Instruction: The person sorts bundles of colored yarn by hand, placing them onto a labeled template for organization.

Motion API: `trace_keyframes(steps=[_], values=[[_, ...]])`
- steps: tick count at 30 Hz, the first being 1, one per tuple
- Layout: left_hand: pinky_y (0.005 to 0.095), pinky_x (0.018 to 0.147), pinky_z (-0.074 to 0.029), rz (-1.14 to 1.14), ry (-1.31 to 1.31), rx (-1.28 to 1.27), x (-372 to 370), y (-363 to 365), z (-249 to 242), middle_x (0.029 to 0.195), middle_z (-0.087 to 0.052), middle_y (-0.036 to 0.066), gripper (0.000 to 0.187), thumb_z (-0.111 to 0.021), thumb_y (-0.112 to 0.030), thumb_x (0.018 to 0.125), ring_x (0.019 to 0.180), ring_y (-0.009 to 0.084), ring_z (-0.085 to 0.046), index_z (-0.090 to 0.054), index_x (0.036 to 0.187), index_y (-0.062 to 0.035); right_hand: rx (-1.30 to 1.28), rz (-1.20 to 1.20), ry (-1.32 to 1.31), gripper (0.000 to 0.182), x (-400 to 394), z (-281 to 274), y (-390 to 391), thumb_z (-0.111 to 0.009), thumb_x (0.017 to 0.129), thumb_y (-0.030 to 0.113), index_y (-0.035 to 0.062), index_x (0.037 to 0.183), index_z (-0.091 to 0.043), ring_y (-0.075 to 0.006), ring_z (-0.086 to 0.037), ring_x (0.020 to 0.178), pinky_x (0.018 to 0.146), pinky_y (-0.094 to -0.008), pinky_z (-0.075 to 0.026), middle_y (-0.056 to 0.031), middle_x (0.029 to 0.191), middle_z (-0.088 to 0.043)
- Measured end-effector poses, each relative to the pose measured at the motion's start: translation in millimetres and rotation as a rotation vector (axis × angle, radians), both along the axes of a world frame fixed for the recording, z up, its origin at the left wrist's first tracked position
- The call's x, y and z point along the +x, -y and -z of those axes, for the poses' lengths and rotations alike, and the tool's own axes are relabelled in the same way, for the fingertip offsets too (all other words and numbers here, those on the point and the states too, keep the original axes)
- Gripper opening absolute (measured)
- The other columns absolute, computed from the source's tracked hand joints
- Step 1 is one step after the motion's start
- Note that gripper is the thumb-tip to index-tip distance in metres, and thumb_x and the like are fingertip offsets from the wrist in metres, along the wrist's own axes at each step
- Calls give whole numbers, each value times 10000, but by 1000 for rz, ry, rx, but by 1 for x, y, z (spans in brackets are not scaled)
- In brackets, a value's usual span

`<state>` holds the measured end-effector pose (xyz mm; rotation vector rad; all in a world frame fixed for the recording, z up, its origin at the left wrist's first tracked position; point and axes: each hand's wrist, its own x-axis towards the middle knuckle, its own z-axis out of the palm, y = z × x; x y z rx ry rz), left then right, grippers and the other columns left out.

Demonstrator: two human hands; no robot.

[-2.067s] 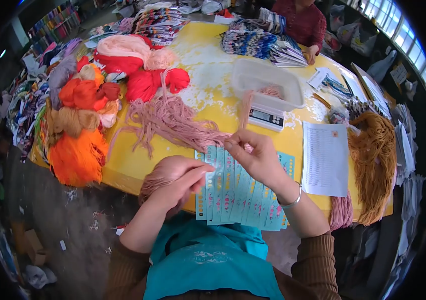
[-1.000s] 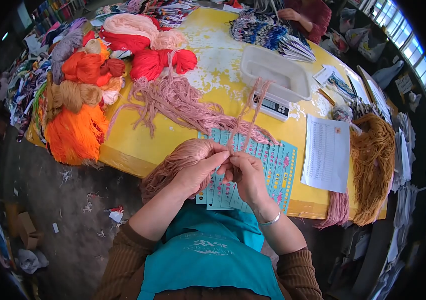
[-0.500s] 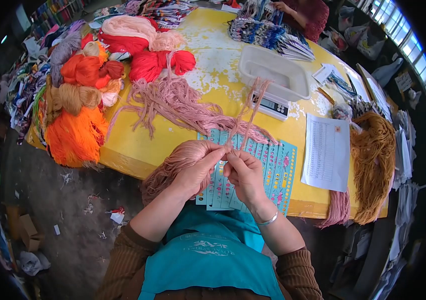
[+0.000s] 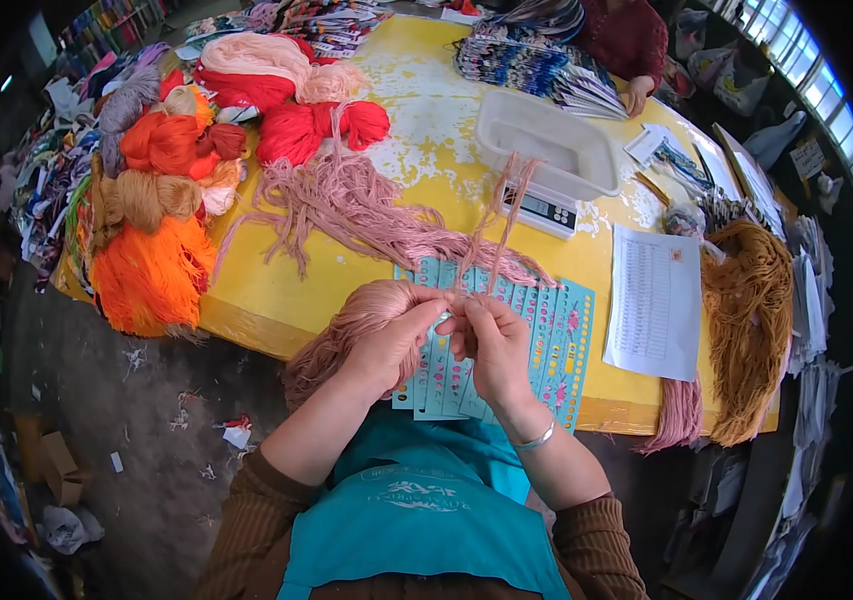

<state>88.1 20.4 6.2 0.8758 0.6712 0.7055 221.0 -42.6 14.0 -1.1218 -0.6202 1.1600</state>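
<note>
A thick hank of dusty-pink thread (image 4: 351, 335) hangs under my left hand (image 4: 401, 345), whose fingertips pinch threads at its upper end. Close beside it, my right hand (image 4: 494, 345) has its thumb and fingers drawn together on pink thread (image 4: 474, 283) that runs up toward the scale. Both hands are over teal cards (image 4: 556, 355) printed with rows of coloured dots. A long loose bundle of pink thread (image 4: 376, 215) stretches across the table behind them, its right end lying on the cards. The exact grip between the fingertips is too small to make out.
A digital scale (image 4: 546, 210) carries a clear plastic tub (image 4: 546, 140). Orange thread (image 4: 151, 270) and red thread (image 4: 291, 132) are piled left on the yellow table (image 4: 256, 305). A printed sheet (image 4: 654, 305) and a brown hank (image 4: 746, 330) lie right. Another person's hand (image 4: 638, 95) rests at the far edge.
My right hand has turned slightly, its fingers shifting by the thread. My left hand stays nearly still. The other person's hand has moved right, to the ends of the blue bundles.
</note>
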Motion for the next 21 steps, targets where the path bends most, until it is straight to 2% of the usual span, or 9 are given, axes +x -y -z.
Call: trace_keyframes(steps=[2,5,10,16,21], values=[[170,592,-350,-26,-1,-12,3,0,1,825,-570,-13,225,-612,-227,938,672,22,-427,-624,1064,-40,-18,-14,-15,211,1,-1,0,-532,979,175,12,972,-664,-41,-436,477,425,-183,-318,-71,731,-668],[169,598,-353,-33,-21,-6,3,1,-2,818,-564,-18,231,-617,-234,937,679,22,-432,-631,1062,-41,-31,-118,16,192,5,1,1,-546,973,166,17,953,-665,-51,-477,493,433,-185,-342,-68,742,-670],[162,598,-349,-47,9,-41,4,3,-5,817,-563,-23,223,-625,-232,931,678,18,-432,-624,1054,-46,-12,-34,-22,151,3,0,1,-561,950,129,18,904,-652,-73,-548,527,459,-189,-403,-79,756,-681],[162,604,-360,-52,36,-90,2,0,0,816,-567,-20,208,-639,-216,921,688,17,-438,-617,1043,-49,-34,10,-176,151,7,1,-1,-582,947,146,8,932,-641,-106,-609,591,534,-206,-484,-82,790,-695],[170,620,-369,-60,39,-81,3,0,-2,838,-584,-14,217,-637,-212,922,708,22,-456,-618,1057,-44,-47,-69,-81,145,5,0,0,-581,949,136,3,927,-634,-114,-630,632,553,-226,-513,-89,820,-694]])
